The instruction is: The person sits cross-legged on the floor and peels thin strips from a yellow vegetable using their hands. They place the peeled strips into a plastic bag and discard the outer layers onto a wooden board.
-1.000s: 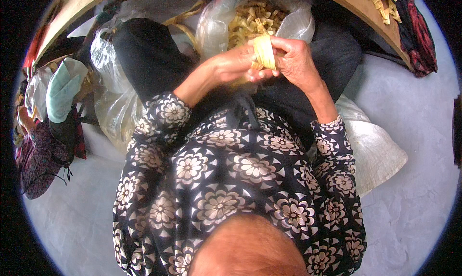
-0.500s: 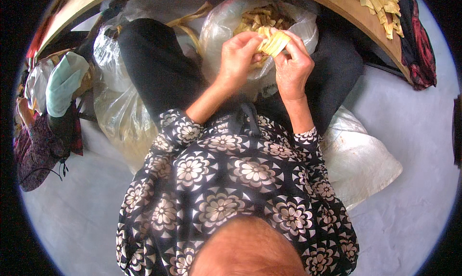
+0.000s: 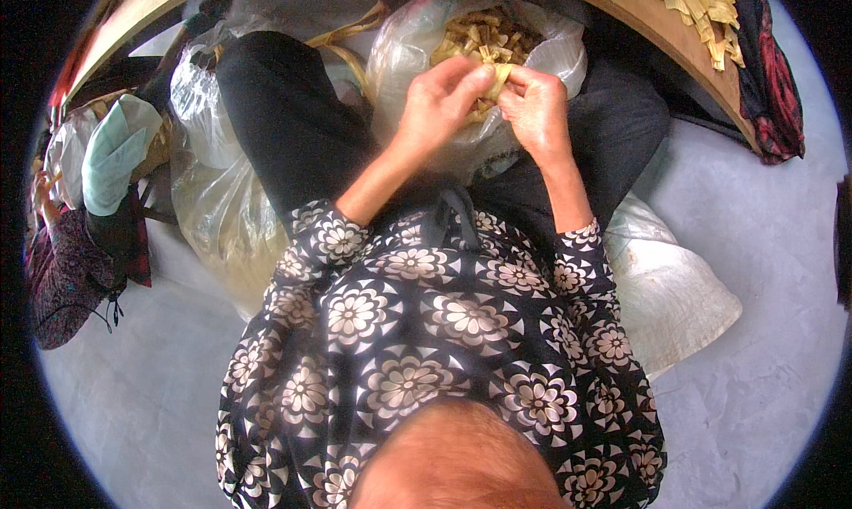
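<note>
While both hands pinch it, the strip (image 3: 499, 77) sits between left hand (image 3: 441, 101) and right hand (image 3: 535, 110), just above the bag (image 3: 399, 56). Risk: a hard fold could snap the strip, dropping pieces beside the bag.

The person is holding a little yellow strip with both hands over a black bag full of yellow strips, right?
Not quite. The bag is clear plastic, not black, as the head view shows. The rest holds: the left hand and right hand pinch a small yellow strip together, right over the bag full of yellow strips.
</note>
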`<state>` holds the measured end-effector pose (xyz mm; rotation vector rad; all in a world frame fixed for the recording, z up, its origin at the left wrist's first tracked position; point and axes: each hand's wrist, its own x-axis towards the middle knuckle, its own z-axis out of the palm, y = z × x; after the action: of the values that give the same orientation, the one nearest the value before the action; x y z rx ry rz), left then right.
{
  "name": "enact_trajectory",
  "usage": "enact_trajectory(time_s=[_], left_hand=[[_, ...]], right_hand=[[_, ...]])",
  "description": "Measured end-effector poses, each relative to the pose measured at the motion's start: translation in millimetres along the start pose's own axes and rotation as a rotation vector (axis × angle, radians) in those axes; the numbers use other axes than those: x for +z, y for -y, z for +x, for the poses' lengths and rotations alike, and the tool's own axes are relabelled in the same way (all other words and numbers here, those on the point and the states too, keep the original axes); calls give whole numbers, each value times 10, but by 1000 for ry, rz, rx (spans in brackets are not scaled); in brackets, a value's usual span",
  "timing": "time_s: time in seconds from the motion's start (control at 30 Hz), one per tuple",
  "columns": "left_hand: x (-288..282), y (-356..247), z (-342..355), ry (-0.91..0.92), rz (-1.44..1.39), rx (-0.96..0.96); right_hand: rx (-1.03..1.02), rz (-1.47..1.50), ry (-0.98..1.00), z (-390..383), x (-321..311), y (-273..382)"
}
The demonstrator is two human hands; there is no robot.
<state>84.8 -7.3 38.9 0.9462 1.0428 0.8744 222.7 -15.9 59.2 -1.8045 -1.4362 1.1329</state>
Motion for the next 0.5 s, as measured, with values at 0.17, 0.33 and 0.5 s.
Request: enact_trajectory(time_s=[0.17, 0.33, 0.5], left_hand=[[35, 61, -15, -93, 442, 223], [-13, 250, -19, -97, 462, 328], [51, 211, -28, 52, -221, -132]], right_hand=[[-230, -231, -172, -42, 170, -50], [-378, -449, -140, -174, 152, -64], [-236, 48, -162, -288, 55, 109]])
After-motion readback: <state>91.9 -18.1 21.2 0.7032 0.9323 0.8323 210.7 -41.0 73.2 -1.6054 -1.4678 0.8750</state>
